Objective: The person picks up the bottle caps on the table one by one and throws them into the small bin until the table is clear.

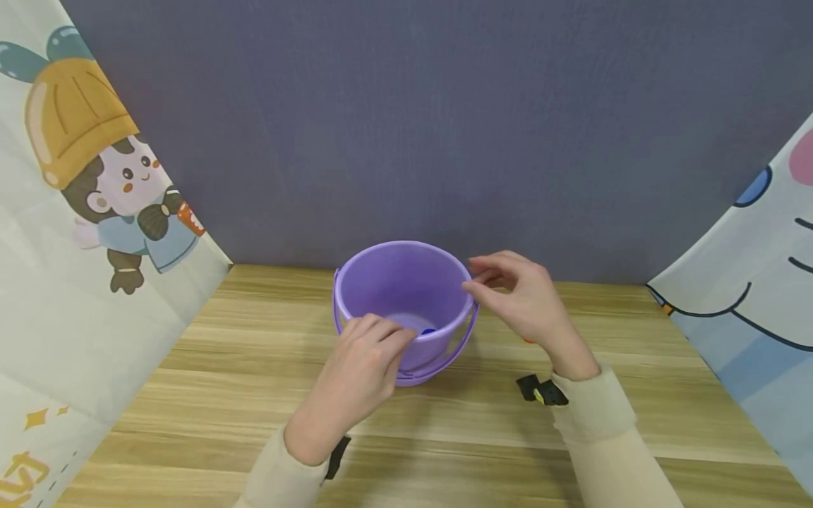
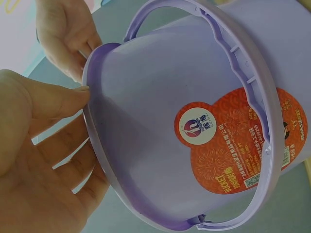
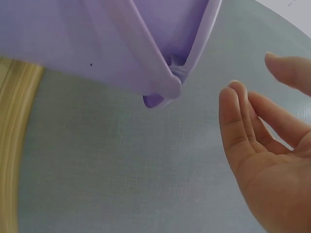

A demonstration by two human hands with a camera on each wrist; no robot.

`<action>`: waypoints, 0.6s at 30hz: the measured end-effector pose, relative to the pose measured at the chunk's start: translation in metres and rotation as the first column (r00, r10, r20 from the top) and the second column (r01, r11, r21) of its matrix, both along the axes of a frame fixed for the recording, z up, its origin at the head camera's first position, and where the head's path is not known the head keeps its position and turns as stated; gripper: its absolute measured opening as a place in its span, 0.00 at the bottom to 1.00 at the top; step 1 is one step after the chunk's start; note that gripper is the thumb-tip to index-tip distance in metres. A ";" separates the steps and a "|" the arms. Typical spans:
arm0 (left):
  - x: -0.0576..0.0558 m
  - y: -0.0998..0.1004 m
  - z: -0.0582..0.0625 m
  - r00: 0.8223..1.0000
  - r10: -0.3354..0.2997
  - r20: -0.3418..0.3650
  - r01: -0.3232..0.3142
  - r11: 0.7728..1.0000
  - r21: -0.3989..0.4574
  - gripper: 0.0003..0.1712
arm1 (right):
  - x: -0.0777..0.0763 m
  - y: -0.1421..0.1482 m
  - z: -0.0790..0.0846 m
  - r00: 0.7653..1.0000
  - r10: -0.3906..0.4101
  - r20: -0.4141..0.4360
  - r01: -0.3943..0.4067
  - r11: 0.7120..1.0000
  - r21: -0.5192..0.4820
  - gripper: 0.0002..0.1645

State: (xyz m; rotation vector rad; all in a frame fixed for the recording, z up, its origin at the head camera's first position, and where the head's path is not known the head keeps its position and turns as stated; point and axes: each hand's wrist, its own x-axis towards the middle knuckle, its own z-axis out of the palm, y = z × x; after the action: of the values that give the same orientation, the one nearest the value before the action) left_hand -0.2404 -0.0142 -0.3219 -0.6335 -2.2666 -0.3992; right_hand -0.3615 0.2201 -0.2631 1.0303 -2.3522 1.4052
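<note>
Pale sleeves [image 1: 606,437] are closest, reaching over the wooden table [image 1: 190,402]. Left hand [image 1: 358,370]: fingers curved over the near rim of the purple bucket [image 1: 403,271], thumb on the outside, reads as gripping the rim. Right hand [image 1: 524,300]: fingers loosely bent, thumb apart, holding nothing; just beside the bucket's right edge, gap visible in the right wrist view. Bucket stands upright on the table, handle [image 1: 462,346] down on the near side. Progress, my judgement: bucket is in place and steadied, one small blue item [image 1: 428,331] already inside; an orange bit [image 1: 528,341] sits outside, mostly hidden by the right wrist, too little showing to identify. Near wall hides part of the bucket's floor, so can't count contents or tell how much is left.
</note>
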 end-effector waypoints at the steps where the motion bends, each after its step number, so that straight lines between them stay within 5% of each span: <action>1: 0.001 -0.001 0.000 1.000 -0.003 -0.002 0.003 1.000 -0.001 0.12 | 0.002 0.000 0.000 1.000 -0.006 -0.004 0.006 1.000 0.001 0.21; 18: 0.021 -0.017 -0.003 0.999 -0.050 -0.022 0.050 0.999 -0.009 0.11 | 0.036 0.009 -0.008 0.994 -0.105 -0.038 0.107 0.994 0.038 0.20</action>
State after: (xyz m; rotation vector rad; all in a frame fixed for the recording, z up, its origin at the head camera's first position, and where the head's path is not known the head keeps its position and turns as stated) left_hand -0.2199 -0.0316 -0.3251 -0.6968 -2.2360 -0.4048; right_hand -0.3253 0.2286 -0.2708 0.9178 -2.3805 1.2969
